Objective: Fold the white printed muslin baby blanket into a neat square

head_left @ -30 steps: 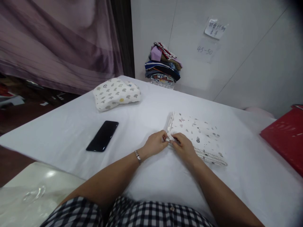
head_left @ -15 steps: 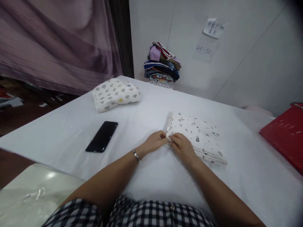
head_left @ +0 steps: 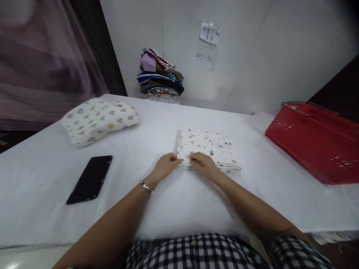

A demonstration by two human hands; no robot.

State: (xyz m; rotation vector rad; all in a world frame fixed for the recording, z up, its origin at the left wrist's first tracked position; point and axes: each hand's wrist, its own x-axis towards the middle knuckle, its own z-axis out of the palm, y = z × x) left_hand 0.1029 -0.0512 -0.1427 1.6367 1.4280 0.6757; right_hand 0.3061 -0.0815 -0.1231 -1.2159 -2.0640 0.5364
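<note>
A folded white cloth [head_left: 207, 144] with small grey and brown prints lies on the white-covered table, its layered edge facing me. My left hand [head_left: 167, 164], a silver bracelet on its wrist, pinches the cloth's near left corner between thumb and fingers. Just to the right, my right hand [head_left: 204, 164] has its fingers curled together on the near edge of the same cloth; the thumb is partly hidden. The two hands are a short way apart.
A black phone [head_left: 90, 179] lies at the left, and a white patterned cloth bundle [head_left: 98, 121] sits behind it. Stacked folded clothes [head_left: 161, 74] stand at the back by the wall. A red basket [head_left: 314, 138] is on the right. Paper notes [head_left: 209, 34] hang on the wall.
The view has turned to the right, bringing more of the red basket into sight. My right hand has shifted along the cloth's edge, away from my left hand, which stays at the corner.
</note>
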